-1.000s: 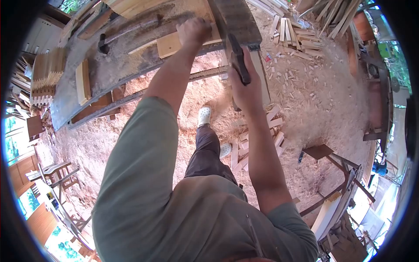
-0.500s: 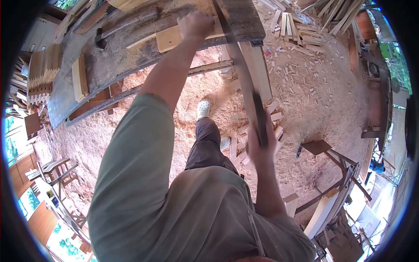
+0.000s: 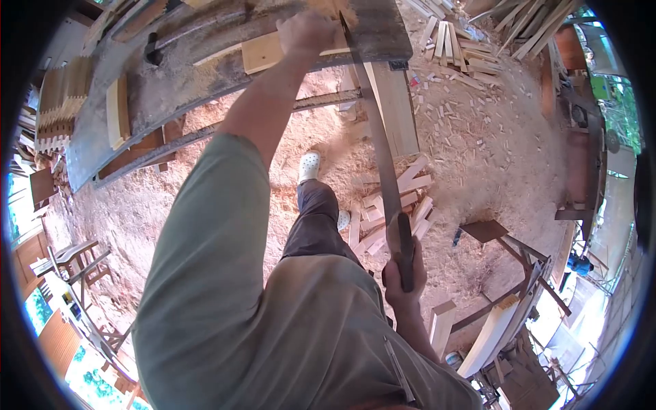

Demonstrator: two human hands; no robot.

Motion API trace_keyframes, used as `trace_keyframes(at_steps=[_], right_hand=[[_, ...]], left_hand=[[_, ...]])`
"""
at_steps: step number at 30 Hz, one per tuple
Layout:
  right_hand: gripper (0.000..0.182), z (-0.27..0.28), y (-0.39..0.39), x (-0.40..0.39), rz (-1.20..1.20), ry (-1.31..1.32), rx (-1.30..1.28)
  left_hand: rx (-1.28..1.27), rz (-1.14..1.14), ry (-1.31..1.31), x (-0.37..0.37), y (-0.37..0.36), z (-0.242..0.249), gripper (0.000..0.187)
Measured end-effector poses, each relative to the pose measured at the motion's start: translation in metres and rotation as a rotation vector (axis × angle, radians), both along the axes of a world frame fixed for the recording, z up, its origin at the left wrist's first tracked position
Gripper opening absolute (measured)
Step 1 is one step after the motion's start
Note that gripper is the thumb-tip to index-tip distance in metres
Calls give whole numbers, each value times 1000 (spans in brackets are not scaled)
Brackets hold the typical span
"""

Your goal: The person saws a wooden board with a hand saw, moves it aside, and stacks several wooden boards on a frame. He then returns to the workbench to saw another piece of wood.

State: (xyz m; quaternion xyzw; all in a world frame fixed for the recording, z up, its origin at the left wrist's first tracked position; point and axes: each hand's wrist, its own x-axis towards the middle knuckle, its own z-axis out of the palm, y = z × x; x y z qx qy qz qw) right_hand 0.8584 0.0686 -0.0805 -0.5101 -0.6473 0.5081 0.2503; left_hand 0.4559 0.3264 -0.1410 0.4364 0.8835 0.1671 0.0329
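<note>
My right hand (image 3: 414, 279) is wrapped round the dark handle of a long handsaw (image 3: 380, 130). The blade runs away from me to the workbench (image 3: 225, 82), its tip end beside a light wooden board (image 3: 258, 55). On that board, close to the bench's near edge, my left hand (image 3: 305, 33) presses down with its fingers closed on it. The blade passes just right of my left hand. Its contact with the wood is partly hidden.
A hammer-like tool (image 3: 152, 49) and a short wooden block (image 3: 117, 113) lie on the bench. Notched wooden pieces (image 3: 63, 99) are stacked at the left. Offcuts (image 3: 417, 198) lie on the sawdust floor, and a wooden plank (image 3: 393, 109) leans under the bench's right end.
My right hand has drawn the saw back toward my body, so more of the blade shows below the bench edge. My left hand stays on the board.
</note>
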Motion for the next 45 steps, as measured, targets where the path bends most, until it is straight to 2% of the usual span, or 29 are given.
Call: trace_keyframes(at_steps=[1, 2, 3, 5, 7, 10, 12, 14, 16, 19, 20, 21, 22, 23, 25, 28, 30, 33, 36, 38, 40, 42, 45], right_hand=[[61, -6, 14, -10, 12, 70, 112], [60, -12, 51, -42, 89, -25, 314], [59, -31, 81, -76, -95, 56, -83], [54, -21, 151, -150, 26, 60, 145], [53, -33, 179, -177, 29, 234, 249], [56, -34, 149, -142, 38, 120, 296], [58, -17, 89, -95, -30, -18, 36], [59, -15, 31, -39, -50, 23, -17], [63, 4, -2, -5, 11, -99, 9], [59, 12, 30, -34, 52, 6, 121], [58, -13, 60, -53, 98, 24, 324], [56, -21, 91, -88, -13, 83, 62], [55, -25, 128, -125, -17, 61, 3], [52, -25, 157, -154, 39, 93, 208], [52, -26, 182, -176, 25, 206, 226], [55, -23, 154, -150, 19, 189, 232], [59, -29, 96, -102, -23, 96, 145], [59, -7, 21, -31, -15, 14, 17], [59, 14, 14, -14, 19, 78, 7], [60, -9, 57, -42, 69, 57, 155], [55, -32, 121, -115, -44, 124, -6], [53, -32, 183, -181, -35, 199, 116], [55, -32, 200, -201, -6, 269, 74]], left_hand=[[-10, 5, 2, 0, 3, -1, 37], [-26, 11, -4, 2, 1, -5, 35], [-25, 14, -7, 0, 2, -8, 35], [-28, 14, -16, -3, 4, -13, 35], [2, 23, -3, -7, 6, -12, 36], [10, 13, -18, -1, 0, -18, 38], [12, 11, -16, -2, 5, -14, 39], [29, 29, -10, 0, 4, -10, 41], [11, 38, -9, 2, 4, -9, 41], [-9, 21, -5, 0, 5, -8, 41], [-19, 13, -14, 1, 4, -9, 41], [-18, 9, -6, -1, 6, -7, 41], [-14, 13, -16, 0, 4, -6, 41], [-11, 14, -23, 2, 2, -5, 41], [-16, 8, -13, -6, 8, 0, 40], [-29, 12, -25, -2, 6, -9, 40], [-29, 27, -18, -3, 4, -13, 40], [-33, -2, -5, -3, 3, -10, 40], [-73, 10, 22, -1, 3, -5, 39], [-80, 29, 22, -3, 3, -10, 38], [-75, 18, 15, -1, 1, -5, 39], [-54, 31, 1, 0, 1, -3, 39], [-22, 48, 70, -6, 2, -15, 40]])
